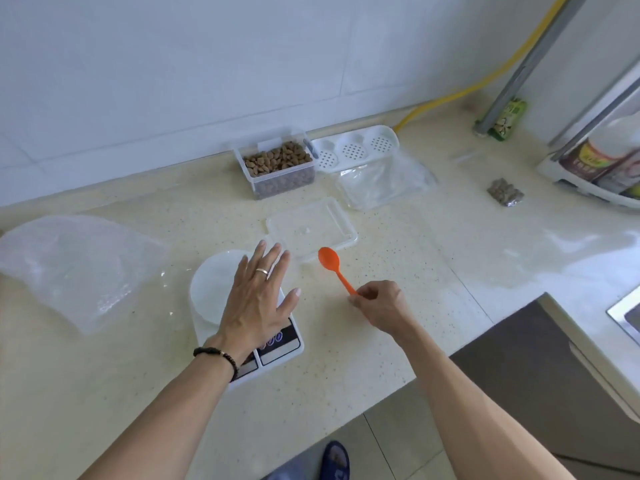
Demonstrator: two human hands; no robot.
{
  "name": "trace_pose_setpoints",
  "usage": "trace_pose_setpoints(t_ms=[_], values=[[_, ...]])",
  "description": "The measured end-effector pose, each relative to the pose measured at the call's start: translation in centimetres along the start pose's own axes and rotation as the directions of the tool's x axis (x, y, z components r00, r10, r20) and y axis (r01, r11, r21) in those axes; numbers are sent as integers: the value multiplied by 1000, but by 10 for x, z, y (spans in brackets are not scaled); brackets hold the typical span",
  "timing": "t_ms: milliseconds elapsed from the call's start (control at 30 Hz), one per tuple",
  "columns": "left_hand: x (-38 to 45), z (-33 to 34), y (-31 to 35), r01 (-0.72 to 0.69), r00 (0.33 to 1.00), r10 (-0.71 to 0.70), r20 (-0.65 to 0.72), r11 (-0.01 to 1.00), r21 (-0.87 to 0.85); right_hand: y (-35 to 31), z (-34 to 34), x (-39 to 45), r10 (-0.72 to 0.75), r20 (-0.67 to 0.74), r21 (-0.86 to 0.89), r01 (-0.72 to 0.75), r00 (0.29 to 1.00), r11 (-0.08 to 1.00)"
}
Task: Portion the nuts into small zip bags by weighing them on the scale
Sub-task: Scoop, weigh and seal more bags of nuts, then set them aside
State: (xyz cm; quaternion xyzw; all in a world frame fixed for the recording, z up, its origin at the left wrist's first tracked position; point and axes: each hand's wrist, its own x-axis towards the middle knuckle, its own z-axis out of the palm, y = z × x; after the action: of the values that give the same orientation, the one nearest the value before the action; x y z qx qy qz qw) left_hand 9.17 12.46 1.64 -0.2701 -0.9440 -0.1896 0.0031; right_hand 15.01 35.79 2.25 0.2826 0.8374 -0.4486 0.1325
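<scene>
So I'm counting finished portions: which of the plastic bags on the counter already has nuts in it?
The small zip bag lying far right by the white rack: brown nuts show inside. The clear bags elsewhere look empty.

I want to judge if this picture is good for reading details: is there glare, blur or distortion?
Head view: wide-angle bending curves the counter edge and wall lines; glare whitens the counter at right; the scale display is half hidden by the left hand and unreadable; the spoon and nuts are fairly sharp; shadows are soft.

Print on the green carton and jar labels seems too blurred to read.
</scene>
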Motion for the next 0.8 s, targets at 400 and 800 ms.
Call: trace_pose_setpoints(t_ms=[400,800], values=[[61,-32,-82,236,968,-230,101,970,-53,-106,45,47,-47,52,97,42,998,994],[86,-58,-74,320,947,-291,137,805,-499,-139,35,64,-200,193,283,141,961,949]])
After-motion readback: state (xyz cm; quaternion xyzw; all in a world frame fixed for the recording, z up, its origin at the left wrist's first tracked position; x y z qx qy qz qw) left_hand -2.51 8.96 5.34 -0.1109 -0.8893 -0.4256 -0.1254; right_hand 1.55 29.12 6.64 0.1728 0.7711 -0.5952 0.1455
